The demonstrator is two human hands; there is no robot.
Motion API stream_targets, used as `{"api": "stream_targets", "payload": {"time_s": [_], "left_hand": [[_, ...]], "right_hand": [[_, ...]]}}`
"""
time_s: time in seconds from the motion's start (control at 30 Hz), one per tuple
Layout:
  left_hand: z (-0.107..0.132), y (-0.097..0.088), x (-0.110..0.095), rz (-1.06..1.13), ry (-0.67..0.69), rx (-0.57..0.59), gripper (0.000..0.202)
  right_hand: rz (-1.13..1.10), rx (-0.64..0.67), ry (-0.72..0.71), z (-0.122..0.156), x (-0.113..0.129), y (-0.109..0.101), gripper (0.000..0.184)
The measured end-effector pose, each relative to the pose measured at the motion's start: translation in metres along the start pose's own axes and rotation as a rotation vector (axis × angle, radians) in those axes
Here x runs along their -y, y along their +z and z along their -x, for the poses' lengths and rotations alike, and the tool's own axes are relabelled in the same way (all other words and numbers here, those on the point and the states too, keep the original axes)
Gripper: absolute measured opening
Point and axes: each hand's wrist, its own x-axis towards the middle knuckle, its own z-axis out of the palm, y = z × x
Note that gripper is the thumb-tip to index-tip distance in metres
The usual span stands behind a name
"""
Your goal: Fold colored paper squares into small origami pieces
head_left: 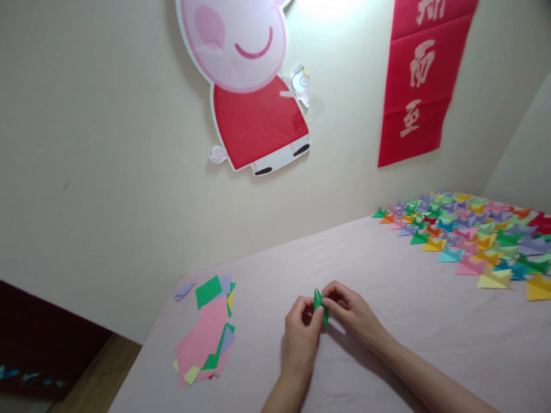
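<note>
A small piece of folded green paper, narrow and pointed with a split tip at the top, is held up just above the pale cloth. My left hand pinches its lower left side between thumb and fingers. From the right, my right hand grips its upper edge with thumb and forefinger. The fingers cover part of the folds.
Loose coloured paper sheets lie overlapping at the left, beside a folded purple paper. Rows of folded paper figures fill the right. Behind the pale surface rises a wall with a pig cutout and red banner.
</note>
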Motion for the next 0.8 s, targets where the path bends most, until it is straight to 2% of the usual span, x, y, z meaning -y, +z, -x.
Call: {"api": "stream_targets", "payload": {"time_s": [0.23,0.63,0.8], "left_hand": [[-0.004,-0.005,0.001,0.03,-0.029,0.041,0.019],[-0.006,-0.008,-0.016,-0.004,-0.012,0.136,0.018],[-0.008,-0.01,-0.012,0.014,-0.032,0.118,0.02]], "right_hand": [[-0.053,0.042,0.041,0.001,0.001,0.002,0.027],[-0.043,0.062,0.066,0.0,0.007,-0.002,0.038],[-0.036,0.084,0.066,0.001,0.01,-0.001,0.04]]}}
